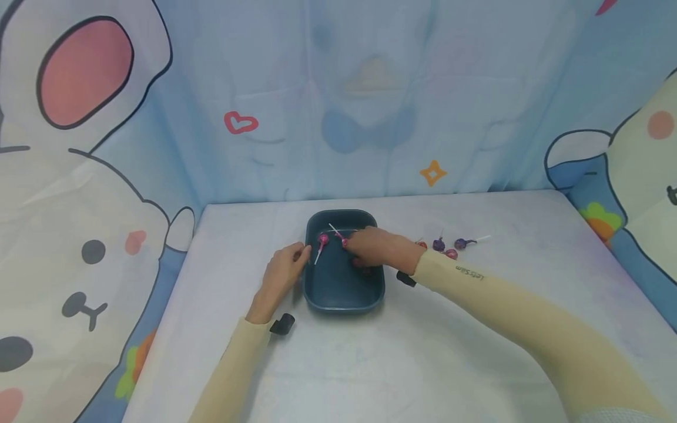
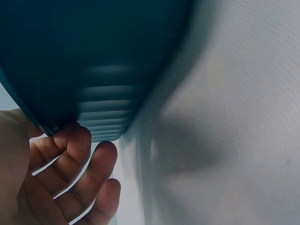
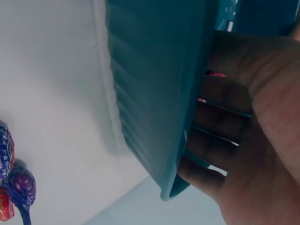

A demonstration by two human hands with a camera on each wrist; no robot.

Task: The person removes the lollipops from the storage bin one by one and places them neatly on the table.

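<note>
A dark teal plastic basket [image 1: 344,308] sits on the table. My left hand [image 1: 282,270] pinches the basket's left rim between thumb and index finger, its other fingers [image 2: 101,164] loosely bent outside the ribbed wall. Over the right rim reaches my right hand [image 1: 372,245], its fingertips inside the basket on a pink-wrapped lollipop [image 1: 345,242] whose white stick points up and left. Another pink lollipop [image 1: 323,238] lies to the left in the basket, stick toward the front. In the right wrist view the basket wall [image 3: 150,93] hides most of the right fingertips.
Right of the basket, several wrapped lollipops lie on the white tabletop [image 1: 423,352], among them a purple one [image 1: 461,244], another purple one [image 1: 438,244] and a pinkish-red one [image 1: 451,254]. A blue cartoon-print curtain [image 1: 370,164] hangs behind the table's back edge.
</note>
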